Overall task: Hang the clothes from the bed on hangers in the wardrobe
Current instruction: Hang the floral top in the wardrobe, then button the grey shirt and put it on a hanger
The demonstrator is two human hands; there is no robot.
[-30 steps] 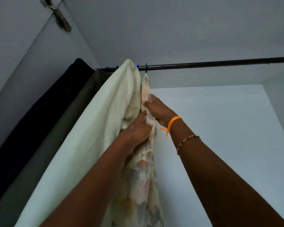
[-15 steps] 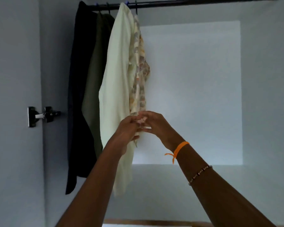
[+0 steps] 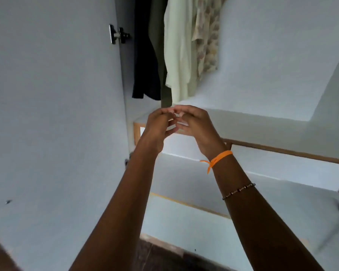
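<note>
Nearest to us, our two forearms reach up toward the wardrobe (image 3: 262, 79), the right one wearing an orange wristband (image 3: 219, 157) and a beaded bracelet (image 3: 239, 191). Our left hand (image 3: 157, 125) and right hand (image 3: 194, 124) meet below the hanging clothes, fingers curled and fingertips touching each other (we cannot tell whether anything small is pinched between them). Neither hand touches the clothes. Beyond the hands lies the wardrobe's wood-edged shelf (image 3: 282, 151). Left of the hands stands the open wardrobe door (image 3: 53, 114), with its metal hinge (image 3: 118, 34) near the top. Farthest, above the hands inside the wardrobe, hang four garments side by side: a black garment (image 3: 145, 55), a dark green garment (image 3: 158, 45), a cream shirt (image 3: 179, 51) and a floral shirt (image 3: 207, 36) at the right.
</note>
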